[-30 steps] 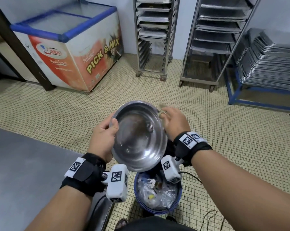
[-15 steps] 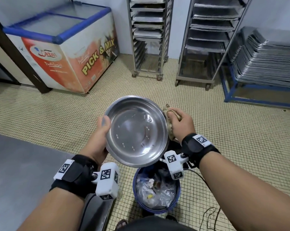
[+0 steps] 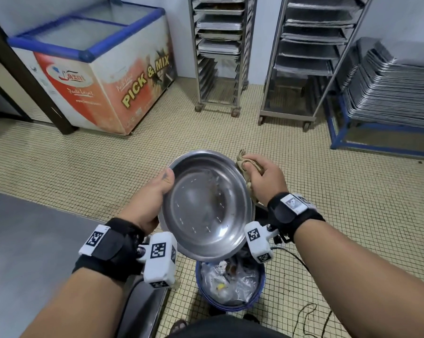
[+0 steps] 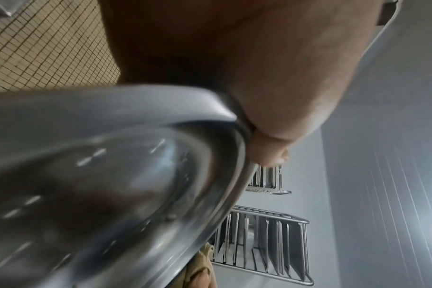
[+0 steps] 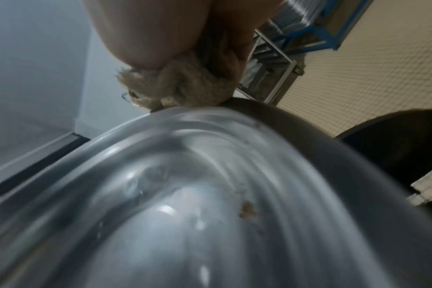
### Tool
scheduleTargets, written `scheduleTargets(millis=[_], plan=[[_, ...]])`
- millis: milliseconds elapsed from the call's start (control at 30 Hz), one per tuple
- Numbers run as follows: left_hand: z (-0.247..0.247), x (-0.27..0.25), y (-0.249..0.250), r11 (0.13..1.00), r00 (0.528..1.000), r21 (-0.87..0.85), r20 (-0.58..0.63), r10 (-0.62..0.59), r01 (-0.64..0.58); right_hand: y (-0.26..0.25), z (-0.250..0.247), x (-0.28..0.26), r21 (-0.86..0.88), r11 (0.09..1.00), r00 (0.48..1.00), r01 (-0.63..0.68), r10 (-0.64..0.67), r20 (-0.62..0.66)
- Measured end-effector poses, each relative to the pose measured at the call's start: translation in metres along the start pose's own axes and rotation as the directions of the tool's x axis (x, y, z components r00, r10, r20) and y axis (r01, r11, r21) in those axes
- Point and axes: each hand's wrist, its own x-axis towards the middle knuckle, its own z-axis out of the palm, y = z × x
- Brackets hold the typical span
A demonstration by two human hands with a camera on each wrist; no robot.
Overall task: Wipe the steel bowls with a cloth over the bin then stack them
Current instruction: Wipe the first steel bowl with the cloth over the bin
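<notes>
1. Clearances. I hold the steel bowl (image 3: 207, 206) in the air directly over the blue bin (image 3: 230, 307), which stands on the tiled floor (image 3: 352, 215) and contains crumpled clear plastic. The bowl's near rim overlaps the bin's far rim in the head view; the two are apart in height. To my left, the grey worktop (image 3: 30, 252) ends at an edge just beside the bin. Ahead, open floor extends to the chest freezer (image 3: 103, 76) at far left, two wheeled tray racks (image 3: 220, 54) against the wall, and a stack of metal trays (image 3: 396, 89) on a blue frame at far right. All of these stand well apart from the bowl.

2. Left hand (image 3: 152, 198). It grips the bowl's left rim. The thumb lies over the rim on the inner side; the left wrist view shows the rim pressed into the thumb pad. The fingers sit behind the bowl and I cannot see them.

3. Right hand (image 3: 262, 176). Its fingers are curled round a bunched beige cloth (image 3: 243, 164). The cloth touches the bowl's upper right rim; the right wrist view confirms contact at the edge.

4. Bowl condition. It is tilted, cavity facing me. A small brown speck sits on the inner wall.
</notes>
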Motion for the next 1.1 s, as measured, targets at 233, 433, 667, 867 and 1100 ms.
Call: scheduleTargets(millis=[233,433,667,867,1100], plan=[[0.003,0.009,-0.007,0.995,0.979,-0.045,-0.191,0.076,-0.086,0.041,0.020,-0.037,-0.071,0.994,0.997,-0.082,0.083,0.000],[-0.008,0.014,-0.004,0.985,0.945,-0.042,-0.291,0.149,-0.168,0.058,0.018,-0.060,-0.024,0.981,0.982,-0.190,0.190,-0.009],[-0.005,0.017,-0.016,0.990,0.964,0.043,-0.227,0.141,-0.135,0.008,-0.014,-0.024,-0.044,0.998,0.997,0.047,-0.049,-0.052],[0.014,0.012,-0.010,0.961,0.954,0.125,-0.143,0.262,-0.245,-0.018,0.011,-0.002,-0.555,0.690,0.874,0.465,-0.255,0.414],[0.021,0.012,-0.006,0.928,0.904,0.081,-0.209,0.373,-0.364,0.005,0.050,-0.005,-0.609,0.592,0.786,0.528,-0.069,0.614]])
